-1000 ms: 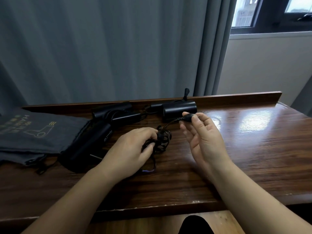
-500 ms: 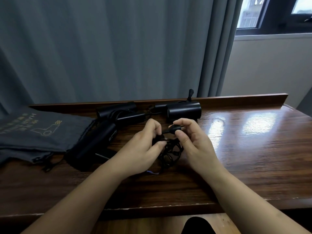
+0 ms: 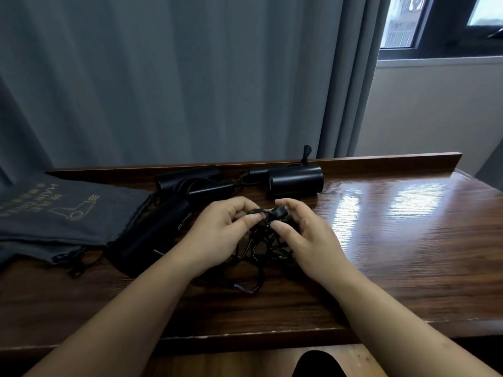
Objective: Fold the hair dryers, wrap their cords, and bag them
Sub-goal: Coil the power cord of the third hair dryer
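A black hair dryer (image 3: pixel 148 235) lies on the wooden table (image 3: pixel 394 240) left of my hands, and its black cord (image 3: pixel 261 248) is bunched in loose loops between them. My left hand (image 3: pixel 220 229) pinches a loop of that cord. Just to its right, my right hand (image 3: pixel 304 229) pinches the cord's thick end piece (image 3: pixel 280 212) between thumb and fingers. A second black dryer (image 3: pixel 295 182) lies by the table's back rail, and a third dryer (image 3: pixel 190 182) with wrapped cord lies left of it.
Grey drawstring bags (image 3: pixel 62 213) printed with a gold dryer logo lie at the left of the table. A raised wooden rail (image 3: pixel 381 161) runs along the back edge. Grey curtains hang behind, and a window is at the upper right.
My right hand has brought the cord's end piece down and left from near the rear dryer to meet my left hand. The cord now gathers in loops between both hands.
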`<act>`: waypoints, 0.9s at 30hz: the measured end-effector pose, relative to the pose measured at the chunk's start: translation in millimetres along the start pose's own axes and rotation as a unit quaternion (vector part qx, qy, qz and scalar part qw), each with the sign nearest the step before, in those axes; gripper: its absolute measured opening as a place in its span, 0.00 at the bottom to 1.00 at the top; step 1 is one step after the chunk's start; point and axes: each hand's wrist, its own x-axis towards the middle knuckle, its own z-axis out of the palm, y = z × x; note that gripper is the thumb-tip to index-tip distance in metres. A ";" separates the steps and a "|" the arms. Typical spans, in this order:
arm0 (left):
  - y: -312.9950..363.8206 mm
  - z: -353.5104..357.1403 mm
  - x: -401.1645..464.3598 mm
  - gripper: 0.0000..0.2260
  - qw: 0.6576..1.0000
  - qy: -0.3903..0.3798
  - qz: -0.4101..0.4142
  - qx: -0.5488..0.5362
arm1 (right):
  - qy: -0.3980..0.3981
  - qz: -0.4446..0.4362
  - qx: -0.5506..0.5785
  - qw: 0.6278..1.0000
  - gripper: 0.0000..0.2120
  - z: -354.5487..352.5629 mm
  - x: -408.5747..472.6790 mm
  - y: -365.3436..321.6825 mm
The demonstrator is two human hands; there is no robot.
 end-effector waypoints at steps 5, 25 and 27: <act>-0.3 -1.0 2.3 0.06 0.999 -0.026 -0.009 -0.026 | 0.032 -0.004 -0.047 0.998 0.21 0.6 -3.3 -2.8; 1.8 10.7 10.7 0.09 0.995 0.051 -0.087 -0.007 | 0.088 -0.033 -0.017 0.995 0.08 3.0 -3.5 -8.2; 0.6 15.2 13.9 0.13 0.989 0.102 -0.105 0.020 | 0.108 -0.073 -0.043 0.991 0.10 4.4 -8.3 -10.4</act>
